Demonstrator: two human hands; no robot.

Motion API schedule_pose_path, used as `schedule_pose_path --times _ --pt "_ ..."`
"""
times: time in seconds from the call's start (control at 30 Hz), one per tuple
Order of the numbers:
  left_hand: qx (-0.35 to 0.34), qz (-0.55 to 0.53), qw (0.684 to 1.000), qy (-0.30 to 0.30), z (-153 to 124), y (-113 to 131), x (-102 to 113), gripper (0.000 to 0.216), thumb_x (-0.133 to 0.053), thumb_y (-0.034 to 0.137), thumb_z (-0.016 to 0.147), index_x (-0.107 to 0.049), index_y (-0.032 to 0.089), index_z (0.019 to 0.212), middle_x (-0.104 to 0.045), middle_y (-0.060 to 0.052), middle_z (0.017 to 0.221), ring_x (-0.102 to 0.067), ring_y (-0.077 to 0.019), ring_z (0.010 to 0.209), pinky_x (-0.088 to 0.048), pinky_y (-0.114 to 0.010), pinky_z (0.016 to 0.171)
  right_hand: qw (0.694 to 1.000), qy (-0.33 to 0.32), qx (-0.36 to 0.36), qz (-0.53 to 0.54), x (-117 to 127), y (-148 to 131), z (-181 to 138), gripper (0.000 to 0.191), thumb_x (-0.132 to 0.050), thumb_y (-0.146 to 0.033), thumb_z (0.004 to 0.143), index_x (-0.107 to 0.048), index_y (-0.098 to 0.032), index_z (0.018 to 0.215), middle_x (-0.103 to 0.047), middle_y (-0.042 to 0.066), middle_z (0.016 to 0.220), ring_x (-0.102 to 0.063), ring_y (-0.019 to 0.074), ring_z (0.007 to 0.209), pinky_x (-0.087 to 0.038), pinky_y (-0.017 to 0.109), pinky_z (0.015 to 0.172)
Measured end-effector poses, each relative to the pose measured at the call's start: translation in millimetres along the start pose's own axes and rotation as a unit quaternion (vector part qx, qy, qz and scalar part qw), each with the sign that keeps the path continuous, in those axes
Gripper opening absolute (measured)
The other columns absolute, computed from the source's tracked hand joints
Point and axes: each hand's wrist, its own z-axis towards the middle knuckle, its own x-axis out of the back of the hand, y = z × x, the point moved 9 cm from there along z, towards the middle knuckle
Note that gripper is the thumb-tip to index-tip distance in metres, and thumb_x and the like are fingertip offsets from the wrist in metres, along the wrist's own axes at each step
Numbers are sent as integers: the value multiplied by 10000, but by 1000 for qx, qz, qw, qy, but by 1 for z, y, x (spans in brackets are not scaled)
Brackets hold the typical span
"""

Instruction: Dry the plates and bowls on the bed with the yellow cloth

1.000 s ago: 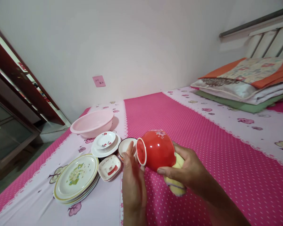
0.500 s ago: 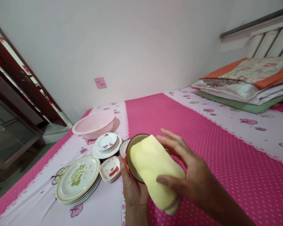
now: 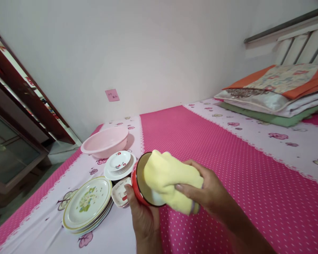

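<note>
My left hand (image 3: 145, 220) grips a red bowl (image 3: 143, 178) by its side, thumb along the outer wall below the dark rim; my other left fingers are behind and under the bowl, so their placing cannot be confirmed. The bowl is held tilted above the bedspread (image 3: 214, 141), its mouth turned to the right. Its base is out of sight, and much of its pale inside is covered.

My right hand (image 3: 210, 188) is closed on a bunched yellow cloth (image 3: 169, 176), thumb on top. The cloth's forward end sits inside the bowl; where it touches the inner wall cannot be made out in full. The fingers beneath the cloth are concealed. Both forearms are cut off by the lower edge.

The bowl partly hides a square dish (image 3: 119, 192). Near it are a stack of small white plates (image 3: 118, 160), with something dark and unidentifiable below, and a stack of larger yellow-rimmed plates (image 3: 87, 204), count unclear. A pink basin (image 3: 103, 153) stands behind the white plates. Writing on the pink wall note (image 3: 112, 95) is illegible. The cushions (image 3: 275, 84) run past the right edge.
</note>
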Motion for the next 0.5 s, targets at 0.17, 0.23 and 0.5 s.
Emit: schedule_pose_path --times 0.17,0.23,0.5 --pt "-23 8 999 36 1 6 1 475 -659 584 961 -700 380 1388 -778 10 1330 -647 -259 1349 -511 -356 1134 964 172 152 -133 33 -41 -20 328 -789 -246 769 -680 -276 1076 -754 30 972 -697 220 750 -558 279 564" --pt "-16 1 999 44 -1 2 2 457 -666 578 957 -731 351 1347 -792 1 1299 -657 -253 1336 -499 -340 1142 933 159 238 -219 20 -54 -27 368 -727 -147 773 -687 -276 1115 -740 65 1222 -726 254 966 -604 312 721" --pt "63 19 996 -57 -10 -19 0 620 -781 639 829 -740 266 1322 -819 -76 1170 -649 -341 1337 -470 -458 1185 934 -91 167 -303 -56 -16 -17 454 -567 -8 788 -677 -222 1173 -756 80 1073 -709 258 953 -577 378 849"
